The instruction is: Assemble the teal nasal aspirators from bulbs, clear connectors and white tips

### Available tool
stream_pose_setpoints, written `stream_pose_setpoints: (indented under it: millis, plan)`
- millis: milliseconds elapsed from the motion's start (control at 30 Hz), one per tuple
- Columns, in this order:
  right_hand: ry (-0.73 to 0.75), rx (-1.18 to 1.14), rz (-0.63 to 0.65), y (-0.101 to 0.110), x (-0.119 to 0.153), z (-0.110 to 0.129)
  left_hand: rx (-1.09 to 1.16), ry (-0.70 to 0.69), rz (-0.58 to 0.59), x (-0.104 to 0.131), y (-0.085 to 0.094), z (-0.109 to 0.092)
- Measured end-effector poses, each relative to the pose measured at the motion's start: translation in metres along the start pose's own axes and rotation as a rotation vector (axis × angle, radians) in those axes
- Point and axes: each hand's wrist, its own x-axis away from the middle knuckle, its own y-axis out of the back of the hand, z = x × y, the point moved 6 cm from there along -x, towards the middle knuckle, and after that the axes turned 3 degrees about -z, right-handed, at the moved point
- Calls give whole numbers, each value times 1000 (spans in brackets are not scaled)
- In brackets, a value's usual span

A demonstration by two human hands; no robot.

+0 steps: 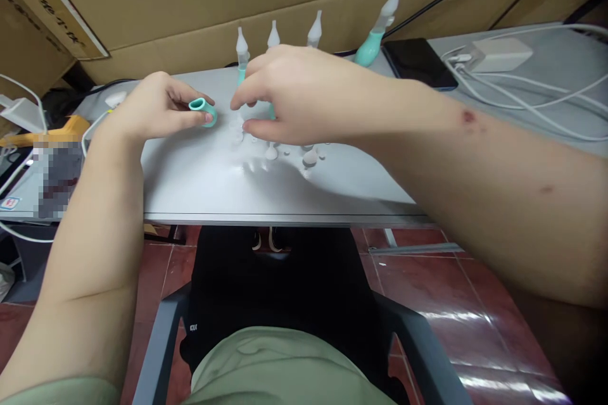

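Plainly, bare tabletop (190, 180) separates held bulb (213, 112) from edge (266, 219).

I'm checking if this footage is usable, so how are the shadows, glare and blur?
Head view: a soft shadow falls on the table below the right hand; glare streaks the red floor at lower right; the clear piece at that hand looks indistinct; a pixelated patch obscures the left.

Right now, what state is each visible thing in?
Left hand: pinching the green bulb.
Green bulb: held, mouth open.
Right hand: thumb and forefinger apart.
Small white parts: loose.
Rightmost nozzled bulb: assembled, tip up.
Three other nozzles: pointing up.
Phone: flat, unlit.
White adapter: plug inserted.
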Motion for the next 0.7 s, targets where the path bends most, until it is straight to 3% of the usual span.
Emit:
stream_pose_setpoints:
  millis: [267,433,700]
  plan:
    - [27,13,55,-32,-15,1,91,-1,6,-7,-7,3]
    - [53,23,76,-37,-15,3,66,11,74,-9,-9,-6]
    - [25,-84,49,-43,-17,1,126,-32,41,-12,-13,-25]
